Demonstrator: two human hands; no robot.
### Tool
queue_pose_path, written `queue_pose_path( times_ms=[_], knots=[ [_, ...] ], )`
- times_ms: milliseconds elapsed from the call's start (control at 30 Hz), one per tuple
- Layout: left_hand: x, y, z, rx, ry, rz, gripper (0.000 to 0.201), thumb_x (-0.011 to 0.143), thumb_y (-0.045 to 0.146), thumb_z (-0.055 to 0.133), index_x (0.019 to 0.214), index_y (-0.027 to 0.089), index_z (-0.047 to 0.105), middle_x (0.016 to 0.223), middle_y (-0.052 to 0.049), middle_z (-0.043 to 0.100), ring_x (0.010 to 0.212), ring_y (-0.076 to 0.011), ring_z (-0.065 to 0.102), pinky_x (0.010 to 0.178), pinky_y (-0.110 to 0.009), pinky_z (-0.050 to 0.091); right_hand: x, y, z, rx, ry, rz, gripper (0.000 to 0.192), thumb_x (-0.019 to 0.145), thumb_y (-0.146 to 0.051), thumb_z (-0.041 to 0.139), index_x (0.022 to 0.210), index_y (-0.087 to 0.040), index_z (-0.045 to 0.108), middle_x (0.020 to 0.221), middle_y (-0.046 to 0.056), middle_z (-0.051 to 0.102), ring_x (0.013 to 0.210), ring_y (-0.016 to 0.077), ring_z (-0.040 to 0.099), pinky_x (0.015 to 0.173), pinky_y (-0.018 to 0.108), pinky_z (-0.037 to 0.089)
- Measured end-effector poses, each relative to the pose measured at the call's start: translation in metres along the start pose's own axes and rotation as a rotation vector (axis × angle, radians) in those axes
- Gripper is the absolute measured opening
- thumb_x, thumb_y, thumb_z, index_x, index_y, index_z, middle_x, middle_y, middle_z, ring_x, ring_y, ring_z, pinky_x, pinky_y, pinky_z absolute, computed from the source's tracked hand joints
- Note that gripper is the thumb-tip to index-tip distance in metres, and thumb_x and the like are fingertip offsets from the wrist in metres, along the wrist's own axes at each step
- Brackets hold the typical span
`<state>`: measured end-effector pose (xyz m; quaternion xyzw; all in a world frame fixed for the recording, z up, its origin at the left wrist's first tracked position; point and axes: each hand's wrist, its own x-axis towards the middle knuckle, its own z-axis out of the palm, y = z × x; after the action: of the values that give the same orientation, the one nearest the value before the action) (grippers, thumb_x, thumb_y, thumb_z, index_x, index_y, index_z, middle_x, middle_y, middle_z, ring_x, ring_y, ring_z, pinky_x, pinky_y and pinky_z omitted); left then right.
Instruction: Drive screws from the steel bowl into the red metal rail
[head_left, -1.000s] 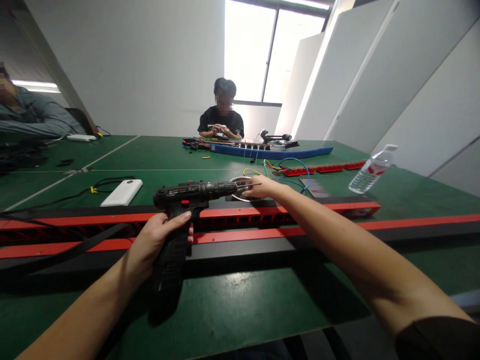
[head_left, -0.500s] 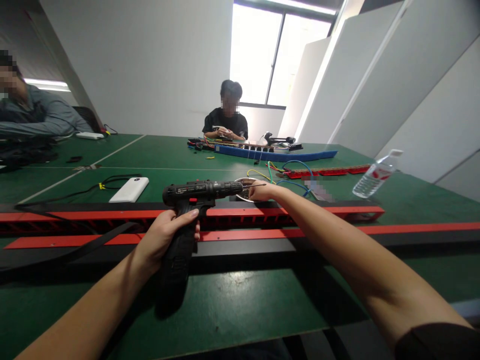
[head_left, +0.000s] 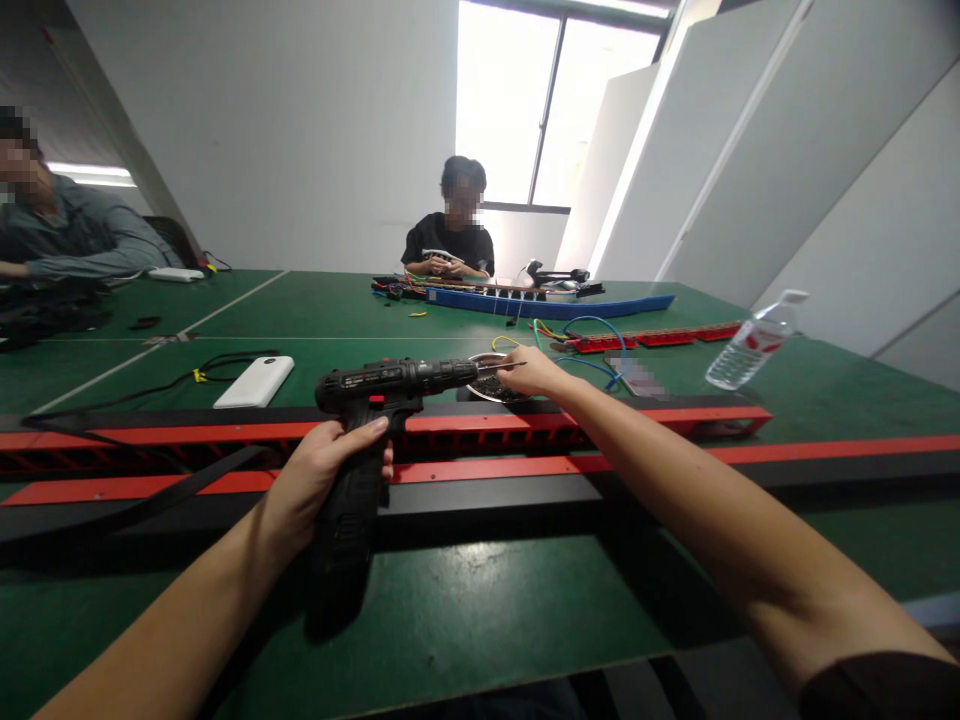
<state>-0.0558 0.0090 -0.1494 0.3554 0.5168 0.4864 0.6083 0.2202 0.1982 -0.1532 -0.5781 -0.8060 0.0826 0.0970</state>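
- Left hand (head_left: 319,480) wrapped around the grip of the black cordless drill (head_left: 375,400), fingers clamped on the handle, one fingertip near the red trigger; same hold as a second ago.
- Drill held level above the near edge of the green worktop (head_left: 480,600), its thin metal bit (head_left: 499,367) pointing right; matt black plastic body, ribbed chuck, chunky battery foot.
- Since a second ago, barely any shift: drill nudged slightly, right hand (head_left: 532,372) lifted from just over the small dish to the very tip of the bit.
- Right hand fingers pinched together at the bit's tip, apparently on something tiny; too small to tell what. Likely seating a screw on the bit, judging by the pinch.
- Just beyond the drill, long red and black rails (head_left: 525,440) lying across the worktop, flat strips with a row of square slots.
- Behind the right hand, a shallow shiny metal dish (head_left: 484,385) holding dark small parts.
- Further left, a smooth white power bank (head_left: 255,381) with a black cable.
- Far right, a clear plastic water bottle (head_left: 750,342), tilted.
- At the far side, a seated person (head_left: 450,240) busy with a long blue strip (head_left: 547,305) and coloured wires.
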Motion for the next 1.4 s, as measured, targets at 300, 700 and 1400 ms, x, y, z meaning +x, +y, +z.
queue_pose_path(
  times_ms=[300, 700, 1400],
  knots=[
    [-0.002, 0.003, 0.002, 0.010, 0.029, -0.005, 0.015, 0.088, 0.027, 0.072, 0.092, 0.014, 0.066, 0.072, -0.005, 0.071, 0.059, -0.0152, 0.069, 0.052, -0.022, 0.057, -0.051, -0.006, -0.015, 0.514, 0.067, -0.096, 0.026, 0.086, -0.033, 0.065, 0.092, -0.011, 0.078, 0.071, 0.007, 0.071, 0.064, 0.0166, 0.063, 0.060, 0.027, 0.045],
    [-0.003, 0.002, -0.001, 0.029, -0.003, -0.006, 0.017, 0.084, 0.026, 0.077, 0.089, 0.012, 0.068, 0.073, -0.005, 0.071, 0.060, -0.0153, 0.069, 0.054, -0.021, 0.057, -0.087, 0.003, 0.013, 1.210, 0.168, -0.171, 0.040, 0.092, -0.055, 0.060, 0.075, -0.019, 0.057, 0.064, -0.001, 0.060, 0.056, 0.0121, 0.055, 0.057, 0.026, 0.043],
    [0.001, -0.003, -0.008, 0.063, -0.018, 0.001, 0.025, 0.080, 0.035, 0.082, 0.087, 0.012, 0.073, 0.076, -0.006, 0.072, 0.062, -0.0149, 0.069, 0.055, -0.021, 0.057, -0.091, -0.001, 0.017, 1.383, 0.220, -0.141, 0.040, 0.089, -0.057, 0.064, 0.076, -0.020, 0.057, 0.066, -0.001, 0.059, 0.055, 0.0121, 0.058, 0.054, 0.026, 0.043]
  ],
)
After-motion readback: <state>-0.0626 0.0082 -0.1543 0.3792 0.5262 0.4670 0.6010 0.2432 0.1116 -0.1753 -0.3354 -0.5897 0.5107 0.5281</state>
